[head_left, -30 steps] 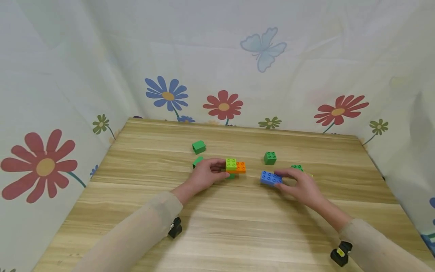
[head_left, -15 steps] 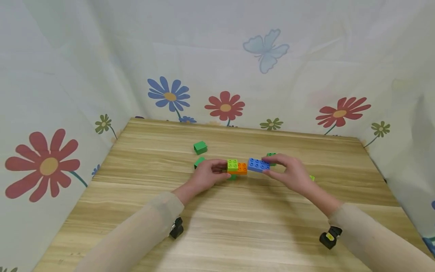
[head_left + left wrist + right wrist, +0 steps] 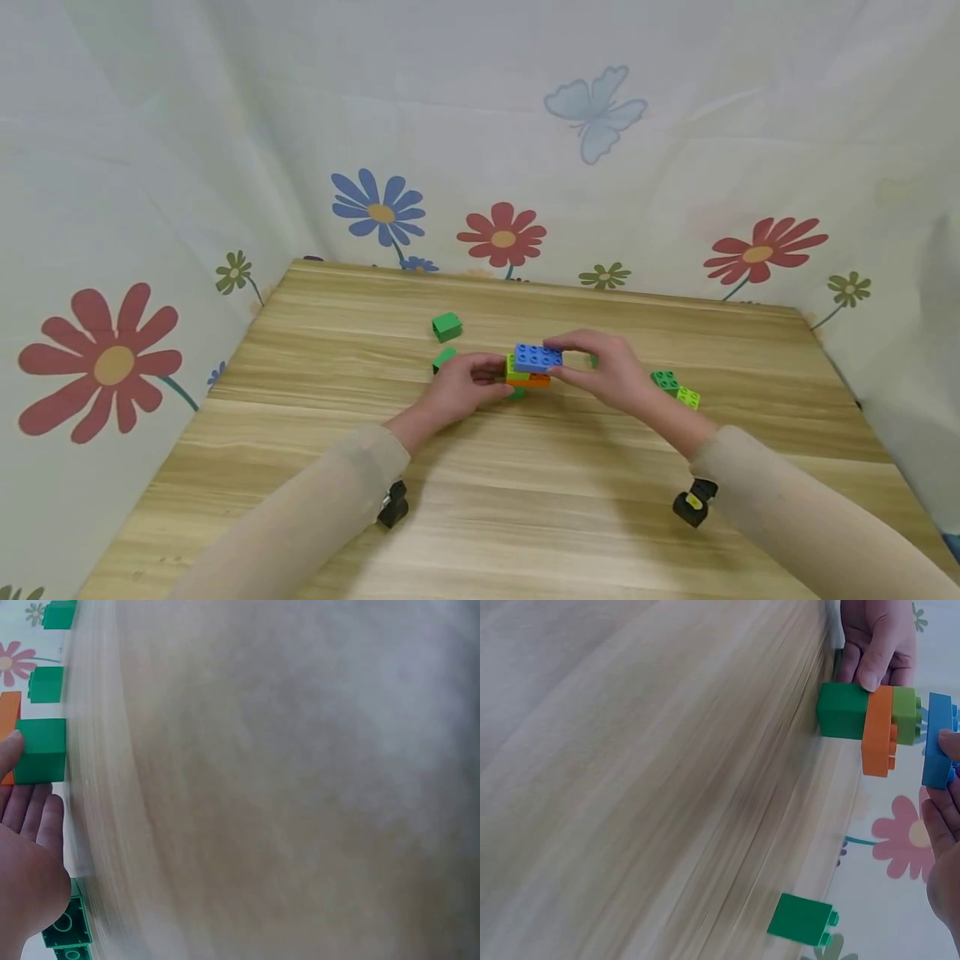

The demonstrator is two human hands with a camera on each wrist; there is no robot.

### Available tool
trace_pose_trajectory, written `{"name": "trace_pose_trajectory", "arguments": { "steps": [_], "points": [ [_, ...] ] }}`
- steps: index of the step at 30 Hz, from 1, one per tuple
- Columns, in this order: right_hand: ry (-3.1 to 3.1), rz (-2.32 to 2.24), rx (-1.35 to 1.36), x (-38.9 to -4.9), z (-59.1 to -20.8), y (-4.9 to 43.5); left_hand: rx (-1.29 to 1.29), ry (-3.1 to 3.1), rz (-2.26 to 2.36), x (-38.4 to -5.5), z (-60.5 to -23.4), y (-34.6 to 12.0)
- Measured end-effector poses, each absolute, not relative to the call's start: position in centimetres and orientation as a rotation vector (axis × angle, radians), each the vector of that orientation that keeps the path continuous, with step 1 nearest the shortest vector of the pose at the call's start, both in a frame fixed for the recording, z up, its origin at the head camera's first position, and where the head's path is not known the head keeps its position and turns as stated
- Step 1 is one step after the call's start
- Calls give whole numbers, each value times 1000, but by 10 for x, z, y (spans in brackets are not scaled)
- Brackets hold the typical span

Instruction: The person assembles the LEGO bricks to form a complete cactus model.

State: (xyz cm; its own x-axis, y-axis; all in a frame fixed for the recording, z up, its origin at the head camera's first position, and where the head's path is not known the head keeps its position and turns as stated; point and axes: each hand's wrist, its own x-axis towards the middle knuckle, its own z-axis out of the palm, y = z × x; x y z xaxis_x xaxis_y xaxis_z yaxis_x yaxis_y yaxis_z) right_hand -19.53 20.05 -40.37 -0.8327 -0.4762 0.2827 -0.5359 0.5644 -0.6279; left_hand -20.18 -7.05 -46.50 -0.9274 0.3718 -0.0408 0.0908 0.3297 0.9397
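Near the middle of the table [image 3: 480,500], my left hand [image 3: 459,393] grips a small stack of toy building bricks from its left side. The right wrist view shows its layers: a green brick [image 3: 841,711] at the bottom, a longer orange brick [image 3: 877,731] in the middle and a lime brick [image 3: 903,714] on top. The orange one juts out to the right. My right hand [image 3: 606,371] pinches a blue eight-stud brick [image 3: 534,357] by its right end, studs up. In the right wrist view a narrow gap separates the blue brick from the lime studs.
Two green bricks lie to the left, one farther back [image 3: 447,327] and one partly behind the left hand [image 3: 444,359]. At the right are another green brick [image 3: 663,381] and a lime brick [image 3: 688,398]. My right hand mostly hides one more green brick [image 3: 594,361]. A flowered cloth [image 3: 465,125] hangs behind.
My right hand has carried the blue brick leftward and up, from the table's right side to over the stack. The left hand and its stack have stayed nearly still.
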Motion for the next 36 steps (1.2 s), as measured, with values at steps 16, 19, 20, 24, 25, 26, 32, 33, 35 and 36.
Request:
{"name": "trace_pose_trajectory", "arguments": {
  "steps": [16, 19, 20, 24, 25, 26, 32, 33, 35, 36],
  "points": [
    [-2678, 1206, 951, -207, -409, 180, 464, 2381, 1600, -202, -465, -72],
    [-2668, 1216, 961, -208, -411, 177, 467, 2390, 1595, -202, -466, -72],
    [-2665, 1215, 964, -208, -411, 176, 465, 2392, 1594, -202, -466, -73],
    [-2668, 1217, 966, -209, -412, 172, 465, 2395, 1593, -203, -468, -73],
    [-2669, 1222, 969, -210, -412, 171, 465, 2393, 1594, -203, -469, -74],
    [-2669, 1228, 971, -210, -413, 171, 468, 2392, 1595, -203, -469, -74],
    [-2656, 1270, 979, -212, -416, 167, 478, 2377, 1604, -204, -470, -74],
    [-2655, 1269, 979, -212, -417, 166, 478, 2374, 1606, -205, -470, -74],
    [-2650, 1268, 982, -213, -417, 166, 481, 2370, 1611, -205, -471, -74],
    [-2649, 1265, 983, -213, -417, 166, 485, 2368, 1613, -206, -472, -74]
  ]
}}
